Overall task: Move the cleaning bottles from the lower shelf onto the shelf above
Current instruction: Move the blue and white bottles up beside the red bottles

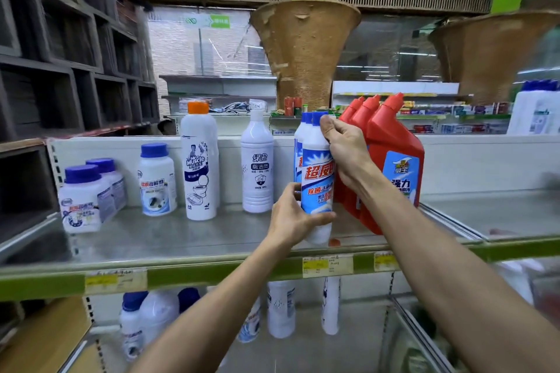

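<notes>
**Nearly shelved: a blue-capped bottle going in beside the red ones**

Right now, from the head camera, both hands are clamped on one white bottle with a blue cap (316,179). The left hand (292,216) wraps its lower body from the near side, and the right hand (347,150) pinches it high up, thumb at the neck. The bottle stands about upright at the front of the upper shelf (188,236), just left of the red bottles (391,166) and in front of matching blue-capped ones (300,142). Whether its base rests on the metal is hidden by the fingers.

I'd judge this the placing step. What it needs next is a gentle push back into line, without knocking the red row, then both grips let go and a reach down.

On the lower shelf (303,351) several white bottles (280,309) wait.

The plastic is smooth and glossy; the held bottle is a slim cylinder with a printed label, the red ones flat-sided with angled necks. The shelf is dull grey metal edged in green.
</notes>
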`<state>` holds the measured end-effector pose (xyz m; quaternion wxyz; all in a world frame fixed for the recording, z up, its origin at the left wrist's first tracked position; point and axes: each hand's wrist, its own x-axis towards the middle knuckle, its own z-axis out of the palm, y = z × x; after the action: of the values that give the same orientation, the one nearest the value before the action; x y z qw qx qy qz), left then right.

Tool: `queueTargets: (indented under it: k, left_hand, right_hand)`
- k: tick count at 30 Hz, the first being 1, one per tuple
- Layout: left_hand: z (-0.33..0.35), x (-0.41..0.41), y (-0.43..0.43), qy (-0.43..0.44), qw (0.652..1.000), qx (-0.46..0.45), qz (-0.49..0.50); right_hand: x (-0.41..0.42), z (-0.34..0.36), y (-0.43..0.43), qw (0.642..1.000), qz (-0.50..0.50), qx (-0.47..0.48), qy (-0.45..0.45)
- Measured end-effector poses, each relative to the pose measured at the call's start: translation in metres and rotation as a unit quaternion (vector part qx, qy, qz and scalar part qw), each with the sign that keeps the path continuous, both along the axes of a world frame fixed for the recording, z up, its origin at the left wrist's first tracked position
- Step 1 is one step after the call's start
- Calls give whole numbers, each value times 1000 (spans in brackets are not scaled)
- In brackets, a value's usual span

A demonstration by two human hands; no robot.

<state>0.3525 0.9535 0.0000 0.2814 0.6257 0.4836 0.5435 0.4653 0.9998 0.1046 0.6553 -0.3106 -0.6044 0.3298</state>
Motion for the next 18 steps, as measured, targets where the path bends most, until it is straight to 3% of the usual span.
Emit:
queueTargets:
  k: [18]
  left_hand:
    - [-4,9,13,54,997,27,37]
  right_hand:
    - [6,-12,20,999,2,34,-4]
